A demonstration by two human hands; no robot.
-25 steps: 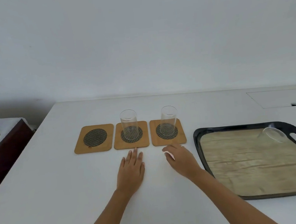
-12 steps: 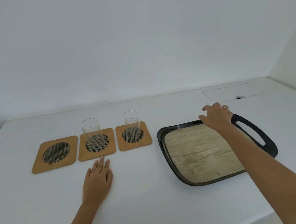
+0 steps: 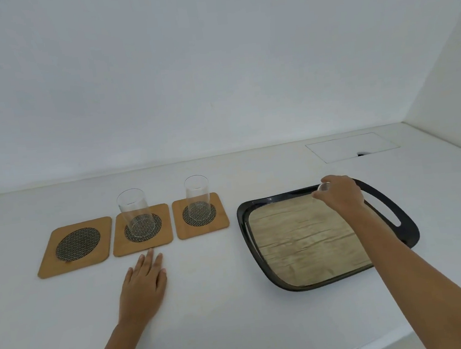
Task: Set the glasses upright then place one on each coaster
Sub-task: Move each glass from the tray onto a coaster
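Note:
Three wooden coasters with dark mesh centres lie in a row on the white table. The left coaster (image 3: 75,246) is bare. An upright clear glass (image 3: 136,213) stands on the middle coaster (image 3: 142,229), and another upright glass (image 3: 197,196) stands on the right coaster (image 3: 201,215). My left hand (image 3: 144,287) rests flat on the table in front of the middle coaster. My right hand (image 3: 339,195) is over the far edge of the black tray (image 3: 261,259), its fingers closed around a third glass (image 3: 321,188), of which only one end shows.
The tray has a wood-pattern floor and a handle slot (image 3: 385,209) on its right side. A rectangular hatch (image 3: 351,146) is set into the table at the back right. A wall runs along the right, and the table's front edge is at the lower right.
My right hand went from the table near the right coaster to the tray's far edge and closed on the lying glass. My left hand stayed flat. The view swung to the right.

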